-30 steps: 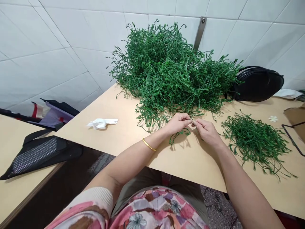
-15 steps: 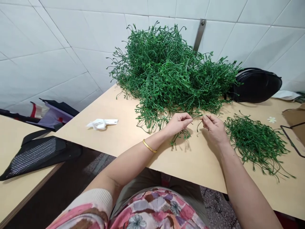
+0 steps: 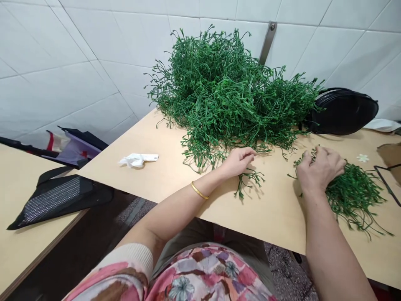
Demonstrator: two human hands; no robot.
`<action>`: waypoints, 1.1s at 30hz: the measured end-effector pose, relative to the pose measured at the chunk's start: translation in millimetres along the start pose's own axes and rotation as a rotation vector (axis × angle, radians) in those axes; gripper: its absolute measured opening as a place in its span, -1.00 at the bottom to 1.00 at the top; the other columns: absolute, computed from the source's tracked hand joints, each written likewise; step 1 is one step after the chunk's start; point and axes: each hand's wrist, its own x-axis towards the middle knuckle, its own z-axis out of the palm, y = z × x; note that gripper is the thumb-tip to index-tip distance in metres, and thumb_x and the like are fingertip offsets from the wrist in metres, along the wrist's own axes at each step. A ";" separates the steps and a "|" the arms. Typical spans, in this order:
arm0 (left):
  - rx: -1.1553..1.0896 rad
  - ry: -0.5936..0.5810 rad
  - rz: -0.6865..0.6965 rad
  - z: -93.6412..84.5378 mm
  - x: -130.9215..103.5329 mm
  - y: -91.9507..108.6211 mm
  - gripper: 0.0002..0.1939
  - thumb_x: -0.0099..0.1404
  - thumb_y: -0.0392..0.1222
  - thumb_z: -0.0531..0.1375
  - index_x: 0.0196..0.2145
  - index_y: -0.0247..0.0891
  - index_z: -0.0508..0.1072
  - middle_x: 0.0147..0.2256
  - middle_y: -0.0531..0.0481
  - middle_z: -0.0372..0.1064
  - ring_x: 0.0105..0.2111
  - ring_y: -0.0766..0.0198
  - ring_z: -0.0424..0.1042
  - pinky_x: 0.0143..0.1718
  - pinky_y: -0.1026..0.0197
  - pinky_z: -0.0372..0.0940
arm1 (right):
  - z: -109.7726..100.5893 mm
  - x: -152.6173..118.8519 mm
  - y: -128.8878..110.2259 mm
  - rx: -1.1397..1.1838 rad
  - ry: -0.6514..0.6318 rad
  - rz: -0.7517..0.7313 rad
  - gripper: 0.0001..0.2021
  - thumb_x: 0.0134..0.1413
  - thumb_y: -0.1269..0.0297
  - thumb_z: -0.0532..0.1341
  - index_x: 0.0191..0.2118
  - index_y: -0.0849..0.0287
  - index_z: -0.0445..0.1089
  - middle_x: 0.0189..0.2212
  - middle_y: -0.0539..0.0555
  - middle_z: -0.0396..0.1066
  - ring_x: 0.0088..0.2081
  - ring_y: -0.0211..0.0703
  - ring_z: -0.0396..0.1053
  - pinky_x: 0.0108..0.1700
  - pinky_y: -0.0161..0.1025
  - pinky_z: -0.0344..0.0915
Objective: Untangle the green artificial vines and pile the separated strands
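A large tangled heap of thin green stems with small budded tips (image 3: 225, 92) lies at the back of the table, looking like artificial plant stems. My left hand (image 3: 238, 161) is closed just in front of it, and a small bunch of the same stems (image 3: 249, 182) sticks out below the fingers. To the right, my right hand (image 3: 321, 169) reaches over a smaller pile of green stems (image 3: 360, 194). Its thumb and fingers are apart over the pile's left side, with no stem visibly gripped.
A crumpled white tissue (image 3: 136, 160) lies at the table's left. Behind the small pile are a black round bag (image 3: 346, 110) and a white flower piece (image 3: 362, 158). A black mesh bag (image 3: 53, 198) rests on the neighbouring table. White tiles (image 3: 78, 37) form the wall behind.
My right hand has moved right, from beside my left hand to the smaller pile, and its pinch has opened. My left hand stays nearly in place with its bunch. The view has shifted slightly.
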 end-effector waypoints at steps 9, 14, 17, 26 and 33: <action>0.080 0.060 0.075 -5.4 1.0 6.0 -0.80 0.26 -0.25 0.00 -0.32 -0.33 0.41 -0.43 0.01 0.35 -0.40 0.38 0.27 -0.33 0.33 0.16 | -6.7 -42.0 -51.2 0.704 -0.981 -0.382 -0.56 -0.03 0.06 0.26 -0.01 0.09 0.37 -0.20 0.10 0.44 -0.18 -0.06 0.37 -0.10 -0.11 0.29; 0.224 0.028 0.105 -11.8 0.0 12.9 -0.76 0.27 -0.22 0.01 -0.33 -0.33 0.45 -0.40 -0.03 0.39 -0.40 0.36 0.28 -0.34 0.31 0.12 | -2.6 -38.1 -47.3 0.740 -0.945 -0.182 -0.82 0.07 0.19 0.16 -0.40 0.15 0.44 -0.49 0.01 0.37 -0.42 -0.20 0.30 -0.31 -0.22 0.28; 0.242 -0.050 0.076 -14.9 -1.2 15.9 -0.73 0.27 -0.16 0.03 -0.35 -0.33 0.47 -0.46 -0.01 0.38 -0.44 0.35 0.26 -0.38 0.30 0.09 | 3.2 -28.6 -36.1 0.973 -0.825 0.095 -0.83 -0.06 0.16 0.26 -0.45 0.15 0.42 -0.54 -0.02 0.32 -0.49 -0.29 0.24 -0.42 -0.30 0.25; -0.106 -0.225 -0.068 -7.9 -3.0 12.9 -0.81 0.13 -0.13 0.18 -0.42 -0.36 0.41 -0.57 0.12 0.19 -0.55 0.46 0.11 -0.47 0.32 0.02 | 9.4 -19.7 -33.3 1.286 -0.667 0.499 -0.70 -0.40 0.12 0.44 -0.51 0.18 0.44 -0.52 -0.06 0.34 -0.60 -0.45 0.16 -0.49 -0.37 0.29; -0.517 -0.041 -0.246 -6.7 2.0 16.2 -0.83 0.06 -0.22 0.21 -0.50 -0.33 0.28 -0.60 0.12 0.23 -0.58 0.45 0.25 -0.41 0.29 0.19 | 10.7 -22.1 -33.4 1.240 -0.727 0.447 -0.67 -0.34 0.03 0.41 -0.50 0.17 0.43 -0.50 -0.04 0.35 -0.59 -0.40 0.22 -0.54 -0.36 0.24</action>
